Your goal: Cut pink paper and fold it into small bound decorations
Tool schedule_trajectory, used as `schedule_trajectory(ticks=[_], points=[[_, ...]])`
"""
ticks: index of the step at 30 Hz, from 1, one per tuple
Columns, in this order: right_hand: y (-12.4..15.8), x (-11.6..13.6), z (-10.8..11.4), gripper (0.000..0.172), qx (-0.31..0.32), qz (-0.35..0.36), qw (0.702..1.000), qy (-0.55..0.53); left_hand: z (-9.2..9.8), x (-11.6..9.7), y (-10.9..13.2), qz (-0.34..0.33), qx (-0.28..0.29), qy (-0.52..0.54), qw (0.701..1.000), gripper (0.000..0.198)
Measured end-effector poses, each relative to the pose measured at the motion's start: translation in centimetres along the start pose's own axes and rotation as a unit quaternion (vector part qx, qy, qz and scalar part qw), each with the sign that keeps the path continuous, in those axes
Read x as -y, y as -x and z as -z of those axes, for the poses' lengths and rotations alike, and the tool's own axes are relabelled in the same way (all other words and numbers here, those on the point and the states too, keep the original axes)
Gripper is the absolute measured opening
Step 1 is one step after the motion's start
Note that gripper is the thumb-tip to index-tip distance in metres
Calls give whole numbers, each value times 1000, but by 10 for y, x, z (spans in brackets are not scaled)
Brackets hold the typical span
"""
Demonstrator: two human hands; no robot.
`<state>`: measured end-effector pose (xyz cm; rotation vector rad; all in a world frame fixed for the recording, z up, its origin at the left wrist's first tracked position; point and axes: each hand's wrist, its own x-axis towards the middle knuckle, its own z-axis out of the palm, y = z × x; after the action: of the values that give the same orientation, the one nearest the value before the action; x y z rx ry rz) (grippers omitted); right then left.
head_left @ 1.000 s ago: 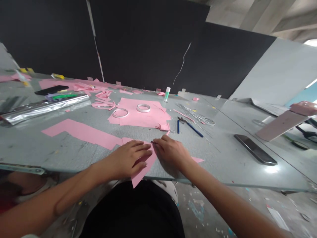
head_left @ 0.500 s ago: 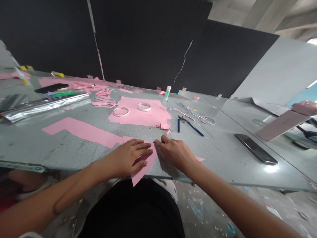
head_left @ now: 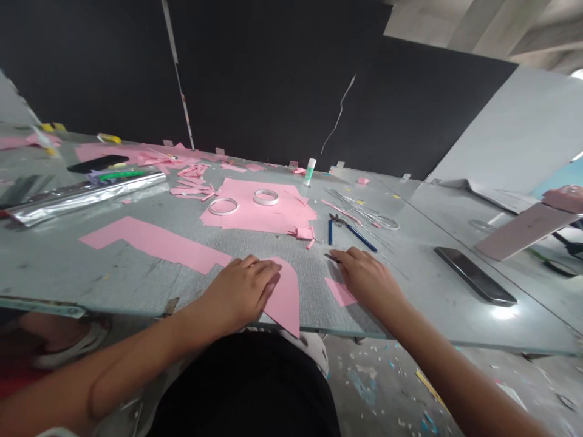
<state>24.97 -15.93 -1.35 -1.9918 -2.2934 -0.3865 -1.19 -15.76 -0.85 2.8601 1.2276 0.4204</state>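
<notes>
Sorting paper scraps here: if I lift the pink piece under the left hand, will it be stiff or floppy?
The pink piece looks like thin card or stiffish paper. Its tip juts past the bench edge without clearly drooping, so it probably holds its shape somewhat. It lies thin and flat, so it should be light, and it could still bend if lifted by one corner.

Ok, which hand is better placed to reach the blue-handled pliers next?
Probably the right hand: it lies closer to the blue-handled pliers, while the left hand rests on the pink paper.

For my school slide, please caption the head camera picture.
Left hand rests on a pink paper piece on a grey table, right hand beside a smaller pink scrap.
</notes>
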Motion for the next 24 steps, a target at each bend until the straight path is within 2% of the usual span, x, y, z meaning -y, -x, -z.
schedule_trajectory(ticks=[2, 5, 7, 10, 13, 15, 18, 20, 21, 24], points=[[1, -6, -2, 38, -7, -18, 1000, 4, -2, 2, -1, 29, -17, 9, 999, 40], [3, 1, 1, 34, -50, -40, 998, 6, -4, 9, -3, 59, -33, -1, 998, 59], [5, 17, 5, 36, -64, -12, 998, -21, -4, 14, -6, 65, -34, -8, 997, 67], [4, 49, 11, 46, -26, 51, 995, -81, -1, 19, -11, 71, -29, 9, 997, 72], [0, 69, 12, 44, -7, 67, 988, -141, 4, 26, -15, 85, -9, 68, 994, 81], [-4, 74, 12, 38, 2, 77, 982, -173, 8, 30, -17, 83, -3, 86, 993, 77], [-8, 67, 11, 35, 4, 102, 977, -186, 10, 28, -17, 18, -15, 47, 999, 47], [-9, 54, 9, 39, -13, 72, 985, -154, 8, 22, -15, -61, -7, 33, 998, 32], [-9, 45, 8, 41, -23, 31, 992, -123, 7, 18, -14, -92, 1, 34, 995, 31], [-7, 11, 0, 35, -32, -113, 993, -4, 5, 4, -11, -99, 10, 16, 995, 29]])
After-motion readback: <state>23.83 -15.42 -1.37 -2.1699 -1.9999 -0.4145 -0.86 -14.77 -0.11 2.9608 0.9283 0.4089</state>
